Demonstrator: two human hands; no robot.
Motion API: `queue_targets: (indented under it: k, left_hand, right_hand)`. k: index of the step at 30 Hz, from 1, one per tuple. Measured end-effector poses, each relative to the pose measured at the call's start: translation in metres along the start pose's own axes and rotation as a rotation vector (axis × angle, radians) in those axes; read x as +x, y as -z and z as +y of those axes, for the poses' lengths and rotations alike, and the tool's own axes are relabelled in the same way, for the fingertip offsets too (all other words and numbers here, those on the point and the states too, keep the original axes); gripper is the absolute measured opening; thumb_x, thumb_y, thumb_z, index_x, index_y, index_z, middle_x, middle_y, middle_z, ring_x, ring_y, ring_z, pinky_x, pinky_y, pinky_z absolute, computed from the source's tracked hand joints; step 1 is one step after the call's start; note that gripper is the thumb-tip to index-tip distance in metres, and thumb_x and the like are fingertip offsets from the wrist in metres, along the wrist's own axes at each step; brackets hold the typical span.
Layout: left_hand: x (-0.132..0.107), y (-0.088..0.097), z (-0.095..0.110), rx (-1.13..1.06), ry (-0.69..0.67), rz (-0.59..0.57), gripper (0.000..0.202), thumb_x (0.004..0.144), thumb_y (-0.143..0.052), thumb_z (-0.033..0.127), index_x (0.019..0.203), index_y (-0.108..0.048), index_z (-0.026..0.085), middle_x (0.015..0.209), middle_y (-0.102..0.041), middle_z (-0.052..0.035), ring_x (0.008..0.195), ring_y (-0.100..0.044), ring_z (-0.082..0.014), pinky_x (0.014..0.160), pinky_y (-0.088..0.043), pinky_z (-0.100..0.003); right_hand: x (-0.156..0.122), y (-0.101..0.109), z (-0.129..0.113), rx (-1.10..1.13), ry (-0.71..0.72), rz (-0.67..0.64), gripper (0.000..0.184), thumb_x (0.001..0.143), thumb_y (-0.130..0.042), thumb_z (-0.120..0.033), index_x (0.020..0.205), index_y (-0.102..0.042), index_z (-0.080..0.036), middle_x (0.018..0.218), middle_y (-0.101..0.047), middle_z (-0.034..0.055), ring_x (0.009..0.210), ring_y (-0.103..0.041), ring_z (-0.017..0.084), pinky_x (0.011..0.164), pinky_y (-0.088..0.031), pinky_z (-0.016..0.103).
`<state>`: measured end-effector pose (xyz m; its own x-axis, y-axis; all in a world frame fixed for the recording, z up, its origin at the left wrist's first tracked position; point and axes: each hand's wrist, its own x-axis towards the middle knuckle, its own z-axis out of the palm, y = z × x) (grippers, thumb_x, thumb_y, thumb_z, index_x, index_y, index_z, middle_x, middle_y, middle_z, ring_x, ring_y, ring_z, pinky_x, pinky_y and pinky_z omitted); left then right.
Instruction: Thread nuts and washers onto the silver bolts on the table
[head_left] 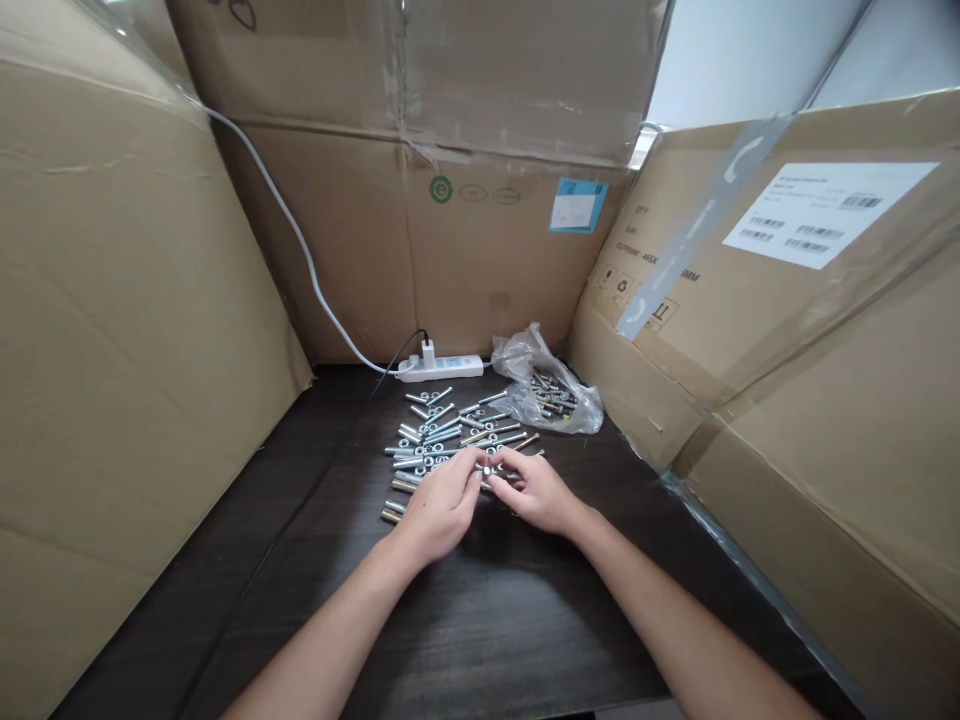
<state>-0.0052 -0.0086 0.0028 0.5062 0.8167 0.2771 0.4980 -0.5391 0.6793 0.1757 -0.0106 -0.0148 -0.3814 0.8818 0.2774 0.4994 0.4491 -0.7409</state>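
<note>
My left hand [444, 503] and my right hand [541, 492] meet over the near side of a spread of hardware. Between their fingertips is a small shiny metal piece [488, 471] that looks like a nut; the fingers cover part of it. Both hands are closed in a pinch around it. Beyond and to the left lie silver bolts [442, 434], loose washers [403, 443] and several metal sleeves [391, 516], some brass-coloured. My hands hide part of the spread.
A clear plastic bag [517, 352] with more hardware lies behind on the right. A white power strip [450, 369] with a plug and cables sits at the back of the dark table [480, 630]. Cardboard boxes [337, 250] wall in the left, back and right.
</note>
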Motion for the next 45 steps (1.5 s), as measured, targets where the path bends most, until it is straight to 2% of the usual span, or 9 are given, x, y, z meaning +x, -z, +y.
queue_targets:
  k: [9, 16, 27, 31, 34, 37, 45]
  left_hand:
    - [-0.001, -0.002, -0.004, 0.0, 0.033, -0.009, 0.02, 0.091, -0.032, 0.024, 0.098, -0.051, 0.021, 0.087, -0.059, -0.0025, 0.079, -0.055, -0.0169, 0.07, -0.042, -0.028]
    - [0.001, -0.003, -0.008, 0.013, 0.05, -0.046, 0.02, 0.093, -0.031, 0.026, 0.09, -0.05, 0.021, 0.082, -0.059, -0.0007, 0.076, -0.055, -0.0158, 0.068, -0.041, -0.026]
    - [0.002, -0.004, -0.007, 0.075, 0.02, -0.034, 0.025, 0.093, -0.031, 0.026, 0.077, -0.049, 0.019, 0.077, -0.058, -0.0013, 0.073, -0.055, -0.016, 0.066, -0.04, -0.027]
    - [0.002, -0.004, -0.006, 0.061, 0.015, -0.001, 0.017, 0.093, -0.034, 0.025, 0.093, -0.049, 0.02, 0.085, -0.06, -0.002, 0.079, -0.056, -0.017, 0.069, -0.042, -0.028]
    - [0.002, -0.004, -0.006, 0.044, -0.047, 0.018, 0.019, 0.092, -0.035, 0.022, 0.103, -0.049, 0.021, 0.097, -0.06, -0.0038, 0.089, -0.056, -0.0178, 0.077, -0.042, -0.029]
    - [0.002, -0.005, -0.008, 0.052, -0.096, 0.017, 0.022, 0.092, -0.034, 0.019, 0.106, -0.051, 0.021, 0.102, -0.06, -0.0043, 0.095, -0.055, -0.0184, 0.084, -0.041, -0.031]
    - [0.001, -0.01, -0.015, 0.091, -0.052, 0.004, 0.022, 0.093, -0.033, 0.022, 0.107, -0.05, 0.021, 0.096, -0.059, -0.0045, 0.09, -0.054, -0.019, 0.081, -0.042, -0.033]
  right_hand:
    - [0.0, 0.0, 0.0, 0.022, 0.0, 0.007, 0.017, 0.086, -0.05, -0.028, 0.1, -0.056, -0.021, 0.088, -0.065, 0.001, 0.071, -0.059, 0.012, 0.06, -0.047, 0.019]
    - [0.0, 0.0, 0.001, -0.031, 0.0, 0.017, 0.016, 0.085, -0.05, -0.03, 0.097, -0.056, -0.021, 0.075, -0.06, -0.0013, 0.062, -0.054, 0.01, 0.055, -0.044, 0.018]
    - [0.0, -0.001, 0.003, -0.031, -0.012, 0.016, 0.014, 0.085, -0.051, -0.028, 0.096, -0.055, -0.02, 0.072, -0.058, -0.0017, 0.061, -0.052, 0.009, 0.054, -0.042, 0.017]
    - [0.0, -0.001, 0.004, -0.023, -0.017, 0.01, 0.016, 0.085, -0.051, -0.027, 0.098, -0.055, -0.019, 0.079, -0.062, 0.0, 0.063, -0.054, 0.01, 0.055, -0.044, 0.017]
    - [0.0, -0.002, 0.005, 0.008, -0.01, 0.015, 0.018, 0.085, -0.05, -0.026, 0.101, -0.054, -0.02, 0.086, -0.063, 0.0013, 0.067, -0.057, 0.011, 0.058, -0.046, 0.018]
    - [0.0, -0.002, 0.006, 0.027, -0.002, 0.021, 0.018, 0.085, -0.05, -0.026, 0.101, -0.054, -0.019, 0.085, -0.064, 0.0013, 0.068, -0.058, 0.011, 0.058, -0.047, 0.018]
    - [-0.001, -0.001, 0.008, -0.029, -0.004, 0.032, 0.021, 0.085, -0.051, -0.028, 0.103, -0.056, -0.019, 0.086, -0.064, 0.0024, 0.063, -0.055, 0.01, 0.055, -0.045, 0.018]
